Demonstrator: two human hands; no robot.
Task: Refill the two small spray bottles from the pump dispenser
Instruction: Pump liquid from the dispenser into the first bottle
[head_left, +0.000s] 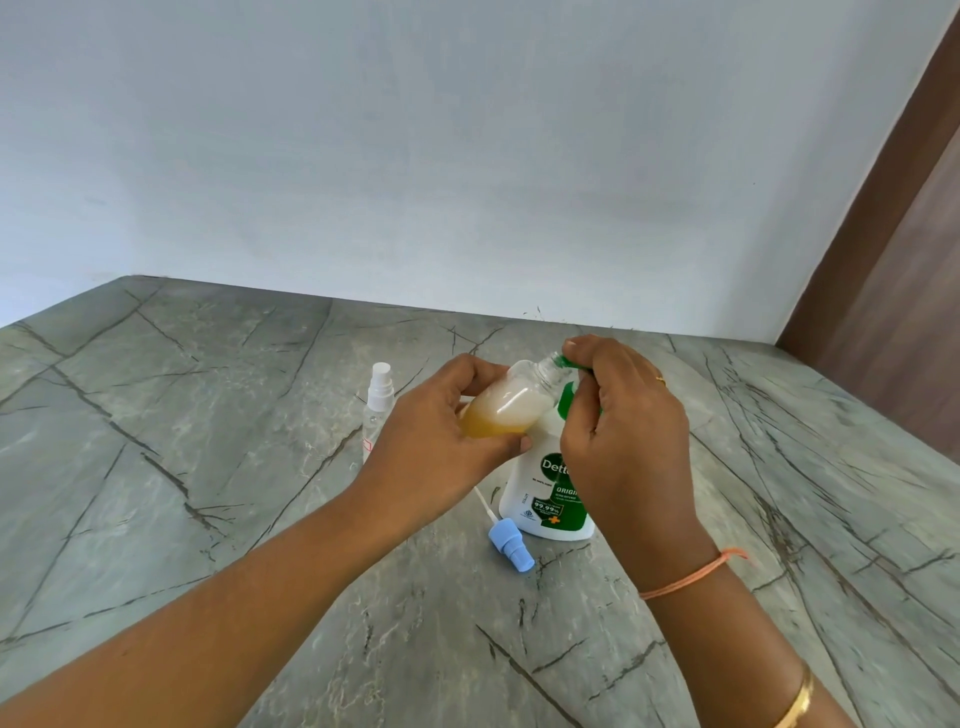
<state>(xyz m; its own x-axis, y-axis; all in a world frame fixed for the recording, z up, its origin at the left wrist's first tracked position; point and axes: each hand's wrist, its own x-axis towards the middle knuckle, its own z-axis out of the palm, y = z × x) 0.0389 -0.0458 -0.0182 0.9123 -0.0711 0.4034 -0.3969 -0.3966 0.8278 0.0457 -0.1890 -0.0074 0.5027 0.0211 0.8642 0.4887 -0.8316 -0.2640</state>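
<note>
My left hand (441, 423) grips the tilted spray bottle (511, 402) against the pump dispenser (545, 499), right hand (623, 421) curled over its top, so I'd pump slow, small squirts.

A grey stone-look countertop (208, 467) with dark veins fills the lower half of the frame. Just right of centre, a white-and-green Dettol pump dispenser (540, 488) stands upright on it. A blue spray cap (511, 546) lies on its side just below and left of the dispenser's base, its white dip tube (483, 501) pointing up-left. Further left stands a clear spray bottle (376, 410) with a white head.
</note>
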